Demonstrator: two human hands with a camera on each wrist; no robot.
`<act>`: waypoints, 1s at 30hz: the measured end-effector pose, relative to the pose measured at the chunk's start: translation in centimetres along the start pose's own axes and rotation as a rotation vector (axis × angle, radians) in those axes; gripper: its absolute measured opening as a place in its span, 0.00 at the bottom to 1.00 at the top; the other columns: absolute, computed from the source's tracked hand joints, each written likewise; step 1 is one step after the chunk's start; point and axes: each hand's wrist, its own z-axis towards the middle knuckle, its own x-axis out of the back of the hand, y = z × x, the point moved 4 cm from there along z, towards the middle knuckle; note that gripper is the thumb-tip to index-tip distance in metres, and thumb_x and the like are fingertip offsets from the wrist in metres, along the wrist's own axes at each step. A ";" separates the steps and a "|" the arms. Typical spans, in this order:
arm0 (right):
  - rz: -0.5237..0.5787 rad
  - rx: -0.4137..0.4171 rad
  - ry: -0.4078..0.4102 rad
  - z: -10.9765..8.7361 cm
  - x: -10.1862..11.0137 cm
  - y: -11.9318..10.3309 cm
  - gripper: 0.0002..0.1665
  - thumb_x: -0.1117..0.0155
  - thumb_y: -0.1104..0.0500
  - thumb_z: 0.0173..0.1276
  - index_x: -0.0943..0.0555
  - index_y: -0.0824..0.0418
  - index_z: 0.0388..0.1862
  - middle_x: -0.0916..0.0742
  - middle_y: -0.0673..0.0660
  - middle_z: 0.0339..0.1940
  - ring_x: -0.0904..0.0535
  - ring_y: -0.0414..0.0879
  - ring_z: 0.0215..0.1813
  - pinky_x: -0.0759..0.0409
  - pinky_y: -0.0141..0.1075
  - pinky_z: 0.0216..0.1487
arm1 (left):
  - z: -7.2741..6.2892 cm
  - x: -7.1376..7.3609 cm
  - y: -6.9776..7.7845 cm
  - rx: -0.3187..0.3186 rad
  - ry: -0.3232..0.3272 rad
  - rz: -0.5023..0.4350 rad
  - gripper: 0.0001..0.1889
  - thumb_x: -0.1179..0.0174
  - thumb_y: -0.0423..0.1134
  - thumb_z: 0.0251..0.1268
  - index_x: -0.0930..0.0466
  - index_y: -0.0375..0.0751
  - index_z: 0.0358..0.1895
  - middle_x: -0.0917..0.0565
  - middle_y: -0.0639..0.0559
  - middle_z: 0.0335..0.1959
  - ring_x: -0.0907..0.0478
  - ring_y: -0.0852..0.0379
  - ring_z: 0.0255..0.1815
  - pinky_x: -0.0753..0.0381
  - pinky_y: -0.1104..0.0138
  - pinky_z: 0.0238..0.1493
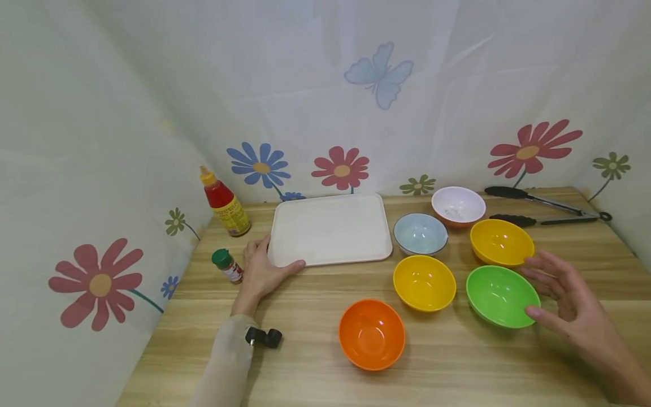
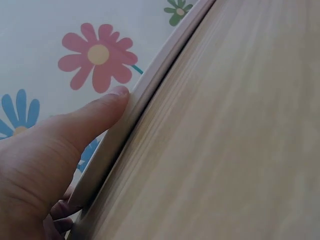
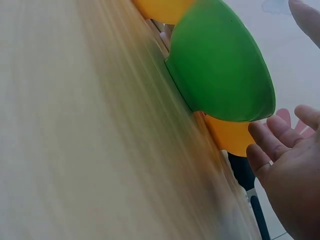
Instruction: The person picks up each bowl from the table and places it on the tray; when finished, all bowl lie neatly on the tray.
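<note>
Two-handed, spreads left hand (image 1: pixel 263 272) against white rectangular tray (image 1: pixel 330 229) at eight o'clock, seemingly for steadiness, right hand (image 1: pixel 573 295) beside round green bowl (image 1: pixel 499 297) at three.

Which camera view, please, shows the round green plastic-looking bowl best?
The head view, since it shows the green bowl from above, with its interior and most of its rim. The right wrist view shows only its outer side; the left wrist view shows none.
</note>
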 end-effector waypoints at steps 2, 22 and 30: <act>-0.033 -0.008 -0.004 -0.1 0.0 0.0 0.59 0.37 0.88 0.69 0.47 0.63 0.92 0.28 0.53 0.84 0.26 0.33 0.77 0.28 0.15 0.69 | 0.0 0.1 0.1 0.002 -0.005 -0.007 0.72 0.19 0.77 0.49 0.44 0.41 0.91 0.34 0.37 0.73 0.38 0.38 0.73 0.29 0.41 0.77; -0.052 -0.062 -0.120 -0.9 -0.3 1.1 0.64 0.30 0.87 0.60 0.45 0.64 0.91 0.34 0.55 0.88 0.38 0.35 0.83 0.39 0.17 0.77 | -0.1 -0.1 -0.2 -0.051 -0.030 -0.005 0.70 0.20 0.76 0.52 0.44 0.42 0.91 0.41 0.37 0.86 0.43 0.37 0.84 0.37 0.38 0.86; -0.166 -0.087 -0.155 -1.2 -0.8 1.4 0.70 0.21 0.82 0.57 0.46 0.57 0.93 0.35 0.47 0.89 0.42 0.29 0.84 0.45 0.14 0.78 | -0.1 -0.2 -0.2 -0.072 -0.044 -0.007 0.69 0.22 0.77 0.54 0.44 0.41 0.90 0.43 0.38 0.90 0.48 0.36 0.90 0.42 0.35 0.88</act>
